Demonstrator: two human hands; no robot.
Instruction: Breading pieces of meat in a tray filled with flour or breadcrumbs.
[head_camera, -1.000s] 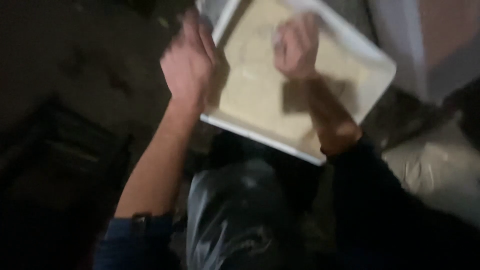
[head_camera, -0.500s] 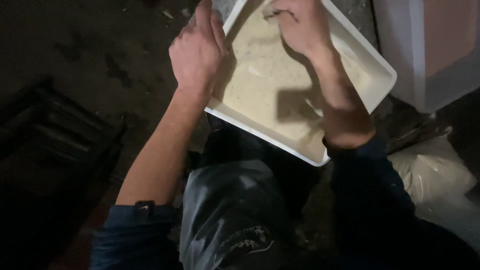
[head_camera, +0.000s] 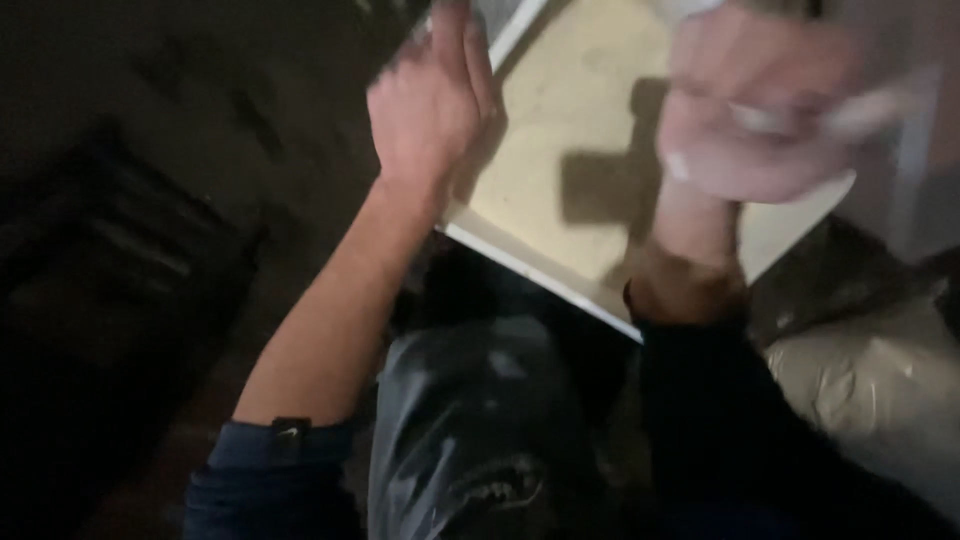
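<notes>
A white rectangular tray (head_camera: 540, 262) is tilted in front of me, and its inside is coated with a smooth beige layer (head_camera: 570, 130). My left hand (head_camera: 430, 100) lies against the tray's left rim, fingers pointing away from me, and holds that edge. My right hand (head_camera: 750, 120) is raised over the tray's right side. It is badly blurred, with curled fingers and pale smears or a pale thing across them. Its shadow falls on the beige layer. Both forearms are bare, with dark sleeves pushed up.
A shiny black plastic bag (head_camera: 480, 430) sits right under the tray's near edge. A pale plastic sack (head_camera: 880, 390) lies at the right, and a white container (head_camera: 935, 170) stands behind it. At the left are dark ground and a dark slatted shape (head_camera: 100, 260).
My right hand has lifted off the beige layer and come up toward the camera, now blurred. My left hand stays on the tray's left edge. The view has moved closer.
</notes>
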